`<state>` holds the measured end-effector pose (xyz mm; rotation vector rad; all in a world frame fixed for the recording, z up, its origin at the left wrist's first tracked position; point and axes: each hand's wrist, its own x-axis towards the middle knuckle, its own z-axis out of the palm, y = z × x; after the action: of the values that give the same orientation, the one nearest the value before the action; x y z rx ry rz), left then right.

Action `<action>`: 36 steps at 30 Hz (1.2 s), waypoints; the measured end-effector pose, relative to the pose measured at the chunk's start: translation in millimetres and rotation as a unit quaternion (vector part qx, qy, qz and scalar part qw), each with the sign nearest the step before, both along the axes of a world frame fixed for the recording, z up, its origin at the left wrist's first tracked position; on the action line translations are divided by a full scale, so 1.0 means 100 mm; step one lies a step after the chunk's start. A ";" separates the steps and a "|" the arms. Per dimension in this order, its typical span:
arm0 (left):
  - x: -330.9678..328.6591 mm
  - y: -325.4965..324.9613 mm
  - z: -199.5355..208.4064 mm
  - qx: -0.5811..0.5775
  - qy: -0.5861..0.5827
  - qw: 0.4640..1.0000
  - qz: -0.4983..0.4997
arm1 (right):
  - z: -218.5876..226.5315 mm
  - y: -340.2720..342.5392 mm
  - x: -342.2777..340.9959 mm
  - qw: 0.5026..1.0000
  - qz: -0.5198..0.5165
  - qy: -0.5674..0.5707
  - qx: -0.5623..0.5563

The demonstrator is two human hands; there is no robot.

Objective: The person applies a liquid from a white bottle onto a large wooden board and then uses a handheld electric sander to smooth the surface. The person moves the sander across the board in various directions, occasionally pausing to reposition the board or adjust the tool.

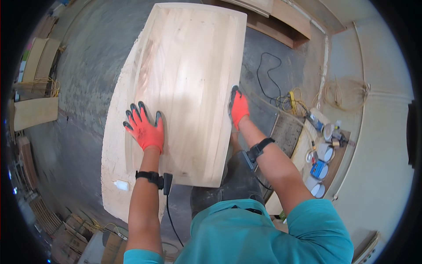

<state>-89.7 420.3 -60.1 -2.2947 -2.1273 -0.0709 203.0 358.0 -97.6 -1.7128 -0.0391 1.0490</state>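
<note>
A large pale wooden panel with slightly curved edges lies in front of me on a rough-edged light board. My left hand, in a red glove with dark fingertips, rests flat on the panel's left part, its fingers spread. At the panel's right edge is my right hand in a matching glove. Its fingers are bent together against the edge, and a small pale bit shows by the fingertips. What it holds there is mostly hidden.
A small white bottle lies on the light board. To the right, several tins and a blue power tool stand near the wall. A black cable and a hose cross the floor. A wooden cabinet is beyond the panel.
</note>
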 end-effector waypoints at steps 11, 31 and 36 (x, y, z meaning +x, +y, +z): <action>-0.02 -0.07 -0.11 0.016 0.008 1.000 0.007 | -0.42 -2.33 -1.51 0.993 0.084 0.003 -0.085; -0.02 -0.51 0.17 -0.032 0.003 0.999 -0.043 | -0.48 -1.22 1.08 0.902 0.332 -0.256 -0.105; 0.31 -0.30 0.45 -0.179 0.025 0.981 -0.073 | -0.13 0.29 1.70 0.899 0.339 -0.278 -0.013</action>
<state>-59.2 390.4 -15.3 -2.6053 -2.0875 0.3971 372.7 386.8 -110.4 -2.0258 -1.0576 0.9941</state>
